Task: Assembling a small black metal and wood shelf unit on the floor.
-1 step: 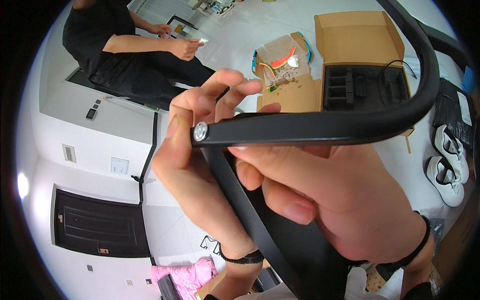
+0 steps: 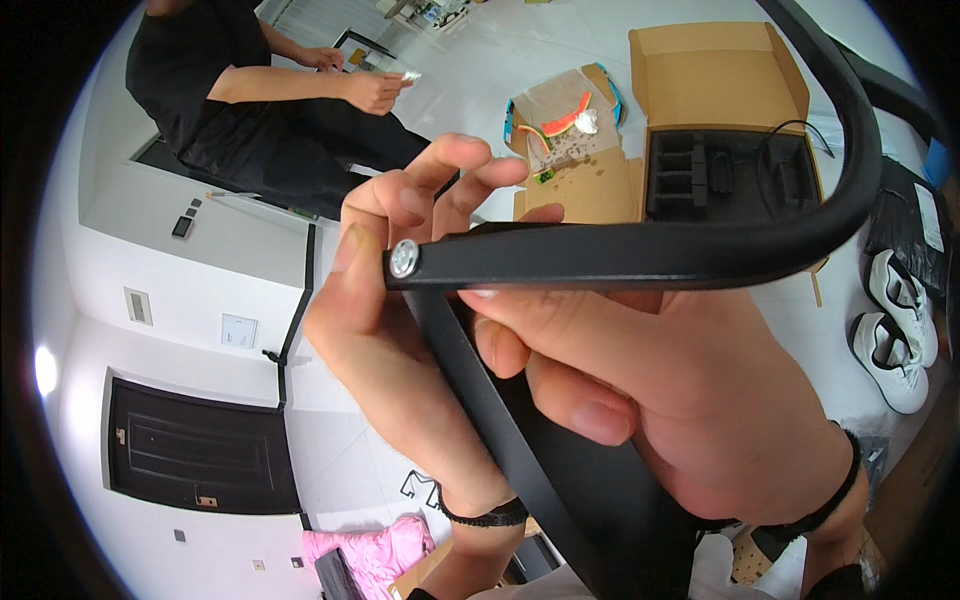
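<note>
One black frame [image 2: 640, 252] stands between the two hands, running out of sight above and below; I count one bolt [image 2: 405, 259] at its near end. The left hand [image 2: 365, 290] has its fingers half curled around that end, loosely spread; I can't tell what they grip behind it. The right hand [image 2: 690, 390] bends its fingers in beneath the bar, tips partly hidden, so their hold is unclear too. Over on the floor [image 2: 480, 60] lie two open boxes [image 2: 720, 75], two rinds [image 2: 566, 122] in one, and two shoes [image 2: 890, 375]. One other person [image 2: 200, 85], head cut off, holds something too small to make out.
</note>
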The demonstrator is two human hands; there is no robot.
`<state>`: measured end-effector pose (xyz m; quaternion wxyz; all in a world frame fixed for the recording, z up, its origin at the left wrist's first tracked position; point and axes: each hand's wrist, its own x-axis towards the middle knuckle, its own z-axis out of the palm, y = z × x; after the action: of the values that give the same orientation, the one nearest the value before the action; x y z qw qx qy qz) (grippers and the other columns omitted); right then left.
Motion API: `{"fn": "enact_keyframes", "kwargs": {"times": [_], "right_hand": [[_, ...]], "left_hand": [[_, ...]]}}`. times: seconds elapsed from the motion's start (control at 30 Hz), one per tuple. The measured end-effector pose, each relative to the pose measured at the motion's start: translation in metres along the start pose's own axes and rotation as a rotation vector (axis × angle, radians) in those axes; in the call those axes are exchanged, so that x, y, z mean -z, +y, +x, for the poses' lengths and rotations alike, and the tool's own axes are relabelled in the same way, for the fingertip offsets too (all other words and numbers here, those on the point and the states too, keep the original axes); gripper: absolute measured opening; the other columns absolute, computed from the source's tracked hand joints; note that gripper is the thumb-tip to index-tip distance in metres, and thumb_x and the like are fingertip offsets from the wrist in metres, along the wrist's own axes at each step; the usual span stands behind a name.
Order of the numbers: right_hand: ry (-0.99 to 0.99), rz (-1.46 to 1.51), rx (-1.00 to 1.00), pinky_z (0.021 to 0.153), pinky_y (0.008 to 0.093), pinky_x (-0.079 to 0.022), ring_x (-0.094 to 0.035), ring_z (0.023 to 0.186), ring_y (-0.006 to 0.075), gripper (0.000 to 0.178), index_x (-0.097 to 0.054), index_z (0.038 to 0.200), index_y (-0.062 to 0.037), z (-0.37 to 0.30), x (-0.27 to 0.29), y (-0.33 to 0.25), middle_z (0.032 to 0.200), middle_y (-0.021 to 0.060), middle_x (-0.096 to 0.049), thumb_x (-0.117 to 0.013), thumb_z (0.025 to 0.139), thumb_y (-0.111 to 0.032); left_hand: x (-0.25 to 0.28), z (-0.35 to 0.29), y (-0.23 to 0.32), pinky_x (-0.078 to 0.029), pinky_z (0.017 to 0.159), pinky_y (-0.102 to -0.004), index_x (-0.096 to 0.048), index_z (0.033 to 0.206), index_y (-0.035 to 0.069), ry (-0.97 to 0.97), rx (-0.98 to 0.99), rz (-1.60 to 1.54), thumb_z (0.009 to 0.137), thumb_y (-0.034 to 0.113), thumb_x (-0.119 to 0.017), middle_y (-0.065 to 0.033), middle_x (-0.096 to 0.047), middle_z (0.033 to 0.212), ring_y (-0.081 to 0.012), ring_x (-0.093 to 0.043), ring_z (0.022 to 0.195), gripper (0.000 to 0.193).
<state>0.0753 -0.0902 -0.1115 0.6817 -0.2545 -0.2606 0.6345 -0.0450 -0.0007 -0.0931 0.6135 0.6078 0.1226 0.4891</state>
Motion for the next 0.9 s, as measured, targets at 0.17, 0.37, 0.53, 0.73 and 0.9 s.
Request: {"fn": "enact_keyframes", "kwargs": {"times": [0.17,0.37,0.53,0.73,0.9], "right_hand": [[-0.039,0.251,-0.094,0.045,0.0202,-0.028,-0.04,0.048,0.0047,0.019,-0.063,0.101,0.0013,-0.008,0.0,0.013,0.076,0.0033,-0.06,-0.062,0.097,-0.017],[-0.075,0.166,-0.276,0.044,0.0209,-0.026,-0.04,0.045,0.0059,0.028,-0.059,0.091,-0.0001,0.003,-0.004,-0.02,0.074,0.0026,-0.058,-0.054,0.1,-0.026],[-0.225,0.419,-0.113,0.044,0.0206,-0.026,-0.039,0.046,0.0049,0.019,-0.057,0.089,-0.0023,0.005,0.0,0.002,0.074,0.0018,-0.057,-0.056,0.096,-0.02],[-0.181,0.269,-0.104,0.044,0.0197,-0.026,-0.038,0.046,0.0043,0.016,-0.059,0.09,-0.0023,0.007,0.001,0.008,0.076,0.0022,-0.059,-0.059,0.095,-0.017],[-0.269,0.315,-0.275,0.043,0.0201,-0.028,-0.04,0.045,0.0079,0.025,-0.06,0.092,0.0007,0.007,0.005,0.01,0.074,0.0071,-0.063,-0.051,0.099,-0.021]], "left_hand": [[-0.026,0.0,-0.006,-0.055,0.084,-0.0467,-0.047,0.092,0.001,0.144,-0.004,0.118,0.101,0.027,-0.036,-0.0251,-0.058,0.111,-0.034,-0.06,0.102,0.029],[-0.021,-0.001,-0.009,-0.053,0.084,-0.0462,-0.048,0.09,0.002,0.206,-0.001,0.084,0.099,0.029,-0.037,-0.0238,-0.058,0.11,-0.0335,-0.06,0.101,0.03],[-0.031,-0.004,-0.004,-0.053,0.084,-0.046,-0.048,0.089,0.003,0.229,0.007,0.085,0.097,0.03,-0.037,-0.0229,-0.058,0.108,-0.033,-0.06,0.1,0.031],[-0.032,-0.002,-0.001,-0.052,0.084,-0.0458,-0.048,0.087,0.003,0.245,0.031,0.114,0.096,0.032,-0.037,-0.0218,-0.058,0.106,-0.0324,-0.059,0.098,0.032],[-0.029,0.001,-0.004,-0.052,0.083,-0.0456,-0.048,0.086,0.004,0.287,0.032,0.129,0.094,0.034,-0.037,-0.0209,-0.059,0.104,-0.0318,-0.059,0.097,0.033]]}}
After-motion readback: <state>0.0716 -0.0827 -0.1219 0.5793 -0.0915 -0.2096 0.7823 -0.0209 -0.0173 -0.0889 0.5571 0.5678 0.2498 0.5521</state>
